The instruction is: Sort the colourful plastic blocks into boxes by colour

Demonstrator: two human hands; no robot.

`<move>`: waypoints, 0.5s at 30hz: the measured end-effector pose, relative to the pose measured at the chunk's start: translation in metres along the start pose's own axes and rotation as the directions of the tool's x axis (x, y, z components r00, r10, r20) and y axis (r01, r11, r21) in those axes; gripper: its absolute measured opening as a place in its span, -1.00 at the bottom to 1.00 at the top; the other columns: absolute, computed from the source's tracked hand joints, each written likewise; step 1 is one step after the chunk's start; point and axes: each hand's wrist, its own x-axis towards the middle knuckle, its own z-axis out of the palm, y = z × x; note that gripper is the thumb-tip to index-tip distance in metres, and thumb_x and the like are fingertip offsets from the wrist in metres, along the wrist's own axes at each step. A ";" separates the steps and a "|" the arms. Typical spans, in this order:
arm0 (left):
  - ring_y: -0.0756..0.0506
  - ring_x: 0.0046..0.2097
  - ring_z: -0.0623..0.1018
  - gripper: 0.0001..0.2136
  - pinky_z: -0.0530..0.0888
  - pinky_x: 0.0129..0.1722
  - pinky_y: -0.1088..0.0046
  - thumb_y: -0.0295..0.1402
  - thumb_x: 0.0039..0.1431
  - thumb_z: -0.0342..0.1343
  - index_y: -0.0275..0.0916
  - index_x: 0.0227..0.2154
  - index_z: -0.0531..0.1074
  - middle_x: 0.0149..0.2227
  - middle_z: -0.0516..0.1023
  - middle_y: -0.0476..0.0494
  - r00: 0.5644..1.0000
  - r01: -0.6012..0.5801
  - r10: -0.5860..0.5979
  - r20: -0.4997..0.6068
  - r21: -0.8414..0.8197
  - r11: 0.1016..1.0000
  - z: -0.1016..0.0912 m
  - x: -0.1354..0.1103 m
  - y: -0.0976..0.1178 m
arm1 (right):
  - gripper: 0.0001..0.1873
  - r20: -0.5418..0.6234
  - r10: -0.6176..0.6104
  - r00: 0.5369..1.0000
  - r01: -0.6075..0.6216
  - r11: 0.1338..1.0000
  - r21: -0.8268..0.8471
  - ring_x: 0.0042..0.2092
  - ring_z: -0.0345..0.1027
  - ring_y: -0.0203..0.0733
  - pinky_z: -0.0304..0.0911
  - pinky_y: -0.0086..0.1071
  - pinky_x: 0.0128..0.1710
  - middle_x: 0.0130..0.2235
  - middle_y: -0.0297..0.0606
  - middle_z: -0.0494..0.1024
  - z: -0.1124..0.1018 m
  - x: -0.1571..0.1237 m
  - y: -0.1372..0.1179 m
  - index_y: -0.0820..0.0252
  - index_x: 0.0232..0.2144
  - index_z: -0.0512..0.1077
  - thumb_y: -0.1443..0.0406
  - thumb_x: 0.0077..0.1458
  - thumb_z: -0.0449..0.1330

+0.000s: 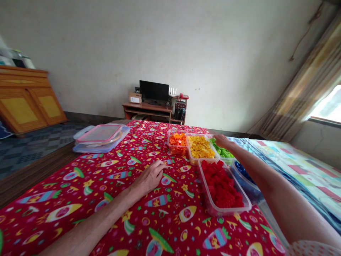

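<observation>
My left hand [152, 175] lies on the red patterned cloth [122, 199], back up, with its fingers curled under. Anything inside those fingers is hidden. Farther off, my right hand [220, 140] is at the far side of a clear container of green toy bricks [221, 151]; its fingertips are hard to see. Left of the green bricks stand containers of yellow toy bricks [200, 146] and orange toy bricks [178, 141]. Nearer me is a container of red toy bricks [221, 185]. Blue toy bricks [242, 171] are partly hidden by my right forearm.
Stacked plastic lids [99, 137] lie at the cloth's left edge. Beyond it, a desk [149, 108] bears a monitor [154, 91]. To the right is a bed-like surface with a checked cover [298, 160]. A wooden cabinet [29, 99] stands far left.
</observation>
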 end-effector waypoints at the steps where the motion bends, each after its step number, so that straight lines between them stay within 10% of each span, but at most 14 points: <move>1: -0.06 -0.24 0.50 -0.73 0.46 -0.18 0.44 -0.54 0.21 -0.12 -0.24 -0.23 0.48 -0.27 0.48 -0.14 1.000 -0.003 0.003 -0.002 0.005 1.000 0.000 0.000 0.000 | -0.57 0.017 0.017 1.000 -0.017 1.000 -0.018 -0.05 0.45 0.00 0.34 -0.29 -0.10 -0.12 0.05 0.57 -0.001 -0.002 -0.001 0.36 -0.08 0.49 0.53 0.02 0.01; 15: -0.07 -0.21 0.50 -0.75 0.45 -0.18 0.42 -0.54 0.23 -0.13 -0.27 -0.22 0.46 -0.25 0.47 -0.15 1.000 0.010 -0.010 0.023 -0.015 1.000 -0.001 0.000 0.001 | -0.61 0.028 0.069 0.997 -0.066 0.994 -0.088 0.02 0.39 -0.01 0.31 -0.27 -0.04 -0.03 0.02 0.52 -0.005 -0.006 -0.013 0.31 -0.02 0.44 0.47 0.12 0.02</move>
